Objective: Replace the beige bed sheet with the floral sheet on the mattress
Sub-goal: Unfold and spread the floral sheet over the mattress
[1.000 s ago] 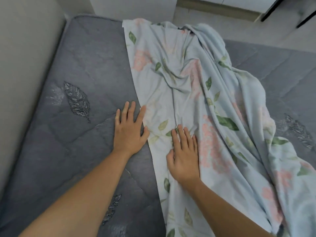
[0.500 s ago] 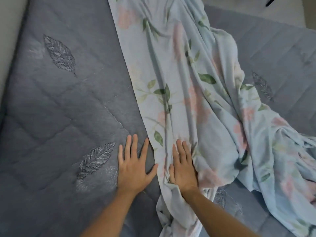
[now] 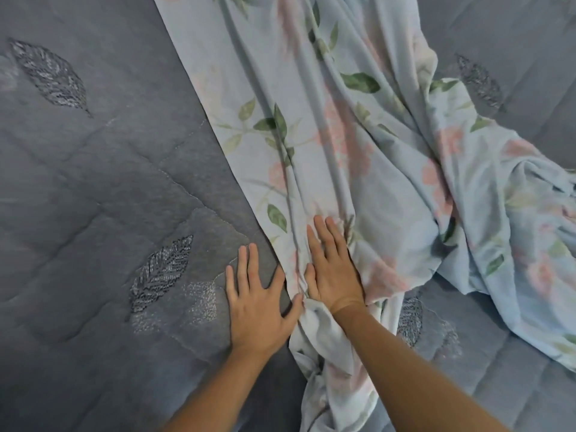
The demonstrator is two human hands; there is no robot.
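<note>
Grey quilted mattress point(image 3: 93, 188) fills the frame, stitched w/ silvery leaf motifs at upper left, lower centre-left and upper right. Floral sheet point(image 3: 343, 135) lies on it, crumpled, running from top centre down to bottom centre and bunching toward the right edge. Left hand point(image 3: 258, 304) presses flat on bare mattress just beside the sheet's edge; right hand point(image 3: 332, 269) flat on the sheet.

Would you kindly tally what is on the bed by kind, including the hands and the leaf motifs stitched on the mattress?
Floral sheet: 1
Mattress: 1
Hands: 2, left hand and right hand
Stitched leaf motifs: 4 visible
Total: 8
</note>
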